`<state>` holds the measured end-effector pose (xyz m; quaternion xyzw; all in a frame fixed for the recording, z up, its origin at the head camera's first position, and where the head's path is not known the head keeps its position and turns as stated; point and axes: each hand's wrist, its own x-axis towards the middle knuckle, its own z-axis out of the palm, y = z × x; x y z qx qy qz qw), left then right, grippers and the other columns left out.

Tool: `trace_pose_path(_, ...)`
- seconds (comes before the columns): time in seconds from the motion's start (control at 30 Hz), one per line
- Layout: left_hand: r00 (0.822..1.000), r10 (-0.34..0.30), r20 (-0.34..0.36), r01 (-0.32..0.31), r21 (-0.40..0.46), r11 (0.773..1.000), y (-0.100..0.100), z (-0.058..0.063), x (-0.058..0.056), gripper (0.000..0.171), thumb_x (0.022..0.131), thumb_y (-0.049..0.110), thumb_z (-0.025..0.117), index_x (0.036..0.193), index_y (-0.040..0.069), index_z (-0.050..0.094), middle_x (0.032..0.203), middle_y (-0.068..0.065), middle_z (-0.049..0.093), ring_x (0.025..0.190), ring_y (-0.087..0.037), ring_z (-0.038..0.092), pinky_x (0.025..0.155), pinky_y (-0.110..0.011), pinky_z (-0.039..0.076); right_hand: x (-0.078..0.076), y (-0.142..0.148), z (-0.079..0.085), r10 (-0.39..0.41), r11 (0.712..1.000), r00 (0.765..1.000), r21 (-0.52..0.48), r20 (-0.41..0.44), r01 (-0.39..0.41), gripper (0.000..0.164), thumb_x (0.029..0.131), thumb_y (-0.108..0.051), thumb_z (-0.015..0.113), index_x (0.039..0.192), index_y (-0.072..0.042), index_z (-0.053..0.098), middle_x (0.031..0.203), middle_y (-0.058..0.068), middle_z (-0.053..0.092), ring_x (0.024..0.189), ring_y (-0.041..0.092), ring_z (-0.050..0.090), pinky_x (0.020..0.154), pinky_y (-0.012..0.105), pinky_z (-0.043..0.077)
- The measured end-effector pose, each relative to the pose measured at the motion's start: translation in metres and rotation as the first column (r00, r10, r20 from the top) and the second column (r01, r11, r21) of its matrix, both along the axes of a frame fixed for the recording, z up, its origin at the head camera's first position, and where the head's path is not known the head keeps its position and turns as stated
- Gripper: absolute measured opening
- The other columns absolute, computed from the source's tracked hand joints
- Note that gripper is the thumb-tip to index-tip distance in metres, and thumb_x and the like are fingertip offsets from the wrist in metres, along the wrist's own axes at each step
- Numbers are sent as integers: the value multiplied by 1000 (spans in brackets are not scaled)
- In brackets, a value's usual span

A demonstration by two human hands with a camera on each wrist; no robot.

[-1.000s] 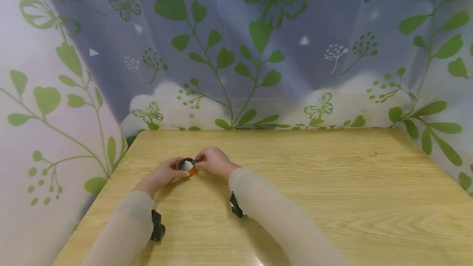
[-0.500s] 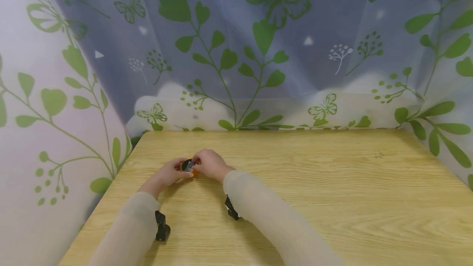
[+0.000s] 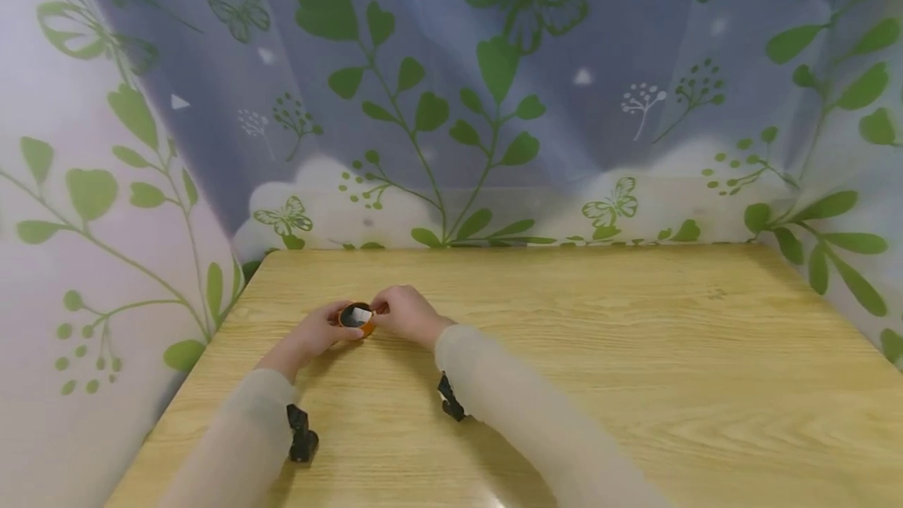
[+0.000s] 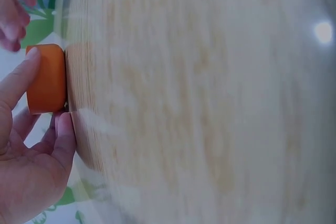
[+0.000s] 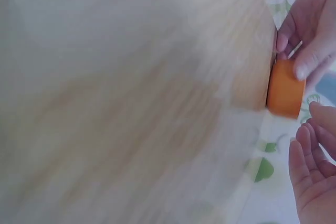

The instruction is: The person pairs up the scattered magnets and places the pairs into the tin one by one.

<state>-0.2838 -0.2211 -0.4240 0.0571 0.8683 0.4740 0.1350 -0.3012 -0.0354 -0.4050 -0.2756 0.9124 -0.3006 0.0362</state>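
Note:
A small round orange container (image 3: pixel 366 329) with a dark inside stands on the wooden table, its opening upward. A pale, flat-looking piece (image 3: pixel 361 315) shows within it in the head view. My left hand (image 3: pixel 317 335) grips the container from the left, the thumb along its near side; the left wrist view shows the thumb against the orange wall (image 4: pixel 48 80). At the right of the rim is my right hand (image 3: pixel 407 313), its thumb and fingers bent close together. In the right wrist view the right fingers (image 5: pixel 298 169) are beside the container; I cannot tell whether they pinch anything.
The wooden table (image 3: pixel 600 351) extends far to the right and toward me. Behind it hangs a blue and white curtain (image 3: pixel 536 155) printed with green leaves and butterflies. A black wrist camera (image 3: pixel 302 433) sits below my left sleeve, another black camera (image 3: pixel 450 398) below the right.
A second ago a small dark piece showed at my right fingertips; half a second ago they reached over the container's opening. Now they are back at its right rim. My left hand keeps its hold.

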Motion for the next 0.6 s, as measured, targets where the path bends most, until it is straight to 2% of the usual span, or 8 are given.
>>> trace_pose_path(0.13,1000,7,-27,-8,-57,998,-2,3,2,62,86,17,68,136,-6,39,131,-30,45,118,-40,45,93,-47,40,1,20,2,-9,1000,1000,-15,19,9,24,88,-16,66,108,-3,68,100,5,67,88,13,60,77,21,47)
trace_pose_path(0.37,995,-41,-91,24,-176,984,-2,8,1,64,87,18,67,136,-10,37,128,-32,46,115,-43,45,91,-49,40,6,70,10,-49,999,997,-9,54,49,23,90,-16,63,107,-1,67,102,8,66,93,18,61,82,29,48)
trace_pose_path(0.47,993,-51,-106,21,-266,964,-2,7,0,66,88,19,65,137,-11,33,128,-33,45,114,-42,47,91,-49,41,14,96,11,-59,998,997,33,52,57,24,90,-17,63,107,0,67,101,9,67,94,20,61,83,32,48)
trace_pose_path(0.6,988,-58,-145,-6,-402,916,4,8,1,71,89,22,64,138,-13,28,131,-36,39,116,-46,44,93,-52,38,26,139,8,-77,994,996,77,44,73,31,90,-19,62,112,3,64,103,11,66,95,23,61,84,36,48)
